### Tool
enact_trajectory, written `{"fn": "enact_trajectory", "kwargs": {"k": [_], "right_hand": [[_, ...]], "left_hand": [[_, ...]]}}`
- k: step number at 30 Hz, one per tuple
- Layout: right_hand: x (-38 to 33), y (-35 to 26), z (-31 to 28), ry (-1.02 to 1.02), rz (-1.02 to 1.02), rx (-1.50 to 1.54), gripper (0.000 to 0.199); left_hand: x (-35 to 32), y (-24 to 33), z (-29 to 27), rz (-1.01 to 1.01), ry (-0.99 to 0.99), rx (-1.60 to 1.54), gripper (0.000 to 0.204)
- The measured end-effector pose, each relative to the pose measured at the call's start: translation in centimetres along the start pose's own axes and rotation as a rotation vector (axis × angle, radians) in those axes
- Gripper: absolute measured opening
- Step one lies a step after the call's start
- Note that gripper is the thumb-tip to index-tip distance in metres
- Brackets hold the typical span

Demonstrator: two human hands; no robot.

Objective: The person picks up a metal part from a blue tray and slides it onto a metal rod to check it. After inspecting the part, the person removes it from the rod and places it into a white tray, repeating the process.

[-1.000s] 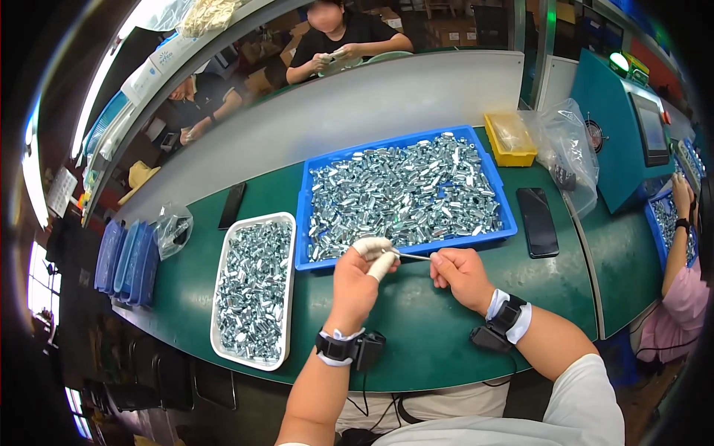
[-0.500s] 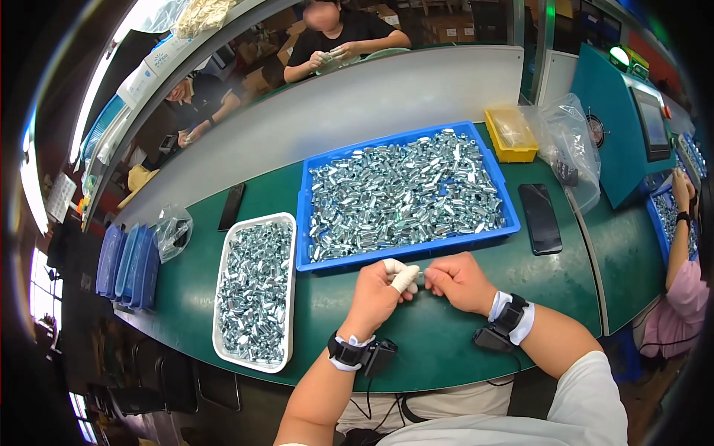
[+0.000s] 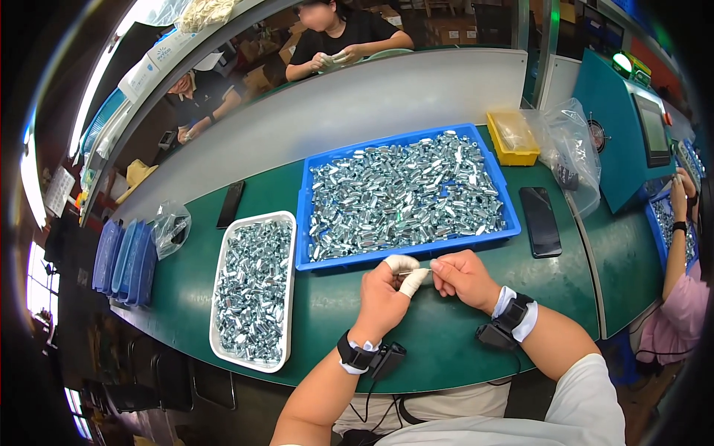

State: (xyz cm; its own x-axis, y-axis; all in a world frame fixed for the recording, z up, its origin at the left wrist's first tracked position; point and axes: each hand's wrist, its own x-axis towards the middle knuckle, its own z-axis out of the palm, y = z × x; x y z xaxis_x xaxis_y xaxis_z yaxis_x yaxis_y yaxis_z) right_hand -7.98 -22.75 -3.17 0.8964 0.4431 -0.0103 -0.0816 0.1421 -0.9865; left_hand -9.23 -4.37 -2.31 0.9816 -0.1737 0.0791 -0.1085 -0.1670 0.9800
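Observation:
My left hand [image 3: 383, 297], with white coverings on its thumb and forefinger, pinches a small shiny metal part [image 3: 406, 273] between those two fingers. Facing it, my right hand [image 3: 466, 279] has thumb and fingertips pressed together at the part's right side. Whatever those fingertips grip is too small to make out. Both hands are over the green table, just off the front edge of a blue tray [image 3: 409, 251] full of small silvery metal fittings [image 3: 401, 197]. Left of my hands, a white tray [image 3: 288, 297] holds more such fittings [image 3: 253, 290].
Phones lie on the table [image 3: 468, 349], one right of the blue tray [image 3: 541, 221], another behind the white tray [image 3: 231, 204]. A yellow bin [image 3: 518, 157] and clear plastic bag [image 3: 576, 149] sit back right, by a teal machine [image 3: 617, 126]. Blue bins [image 3: 125, 264] stand left. Co-workers sit across and at right.
My left hand has shifted slightly right and turned, so more of the metal part shows between its fingers. My right hand has moved slightly right, its fingertips still together.

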Motion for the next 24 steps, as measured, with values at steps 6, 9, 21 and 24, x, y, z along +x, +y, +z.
{"fn": "enact_trajectory", "kwargs": {"k": [6, 9, 21, 24], "right_hand": [[-0.2, -0.1, 0.3, -0.005, -0.046, -0.076, 0.041], [-0.2, 0.1, 0.9, 0.078, -0.11, -0.208, 0.04], [0.5, 0.7, 0.7, 0.23, -0.105, -0.107, 0.038], [0.2, 0.8, 0.4, 0.233, -0.094, -0.11, 0.038]], "left_hand": [[-0.1, 0.5, -0.2, 0.01, 0.002, -0.18, 0.004], [0.1, 0.7, -1.1, -0.076, 0.013, -0.124, 0.007], [2.9, 0.4, -9.1, 0.233, 0.908, -0.271, 0.024], [2.8, -0.6, -7.5, 0.248, 0.786, -0.189, 0.025]]}}
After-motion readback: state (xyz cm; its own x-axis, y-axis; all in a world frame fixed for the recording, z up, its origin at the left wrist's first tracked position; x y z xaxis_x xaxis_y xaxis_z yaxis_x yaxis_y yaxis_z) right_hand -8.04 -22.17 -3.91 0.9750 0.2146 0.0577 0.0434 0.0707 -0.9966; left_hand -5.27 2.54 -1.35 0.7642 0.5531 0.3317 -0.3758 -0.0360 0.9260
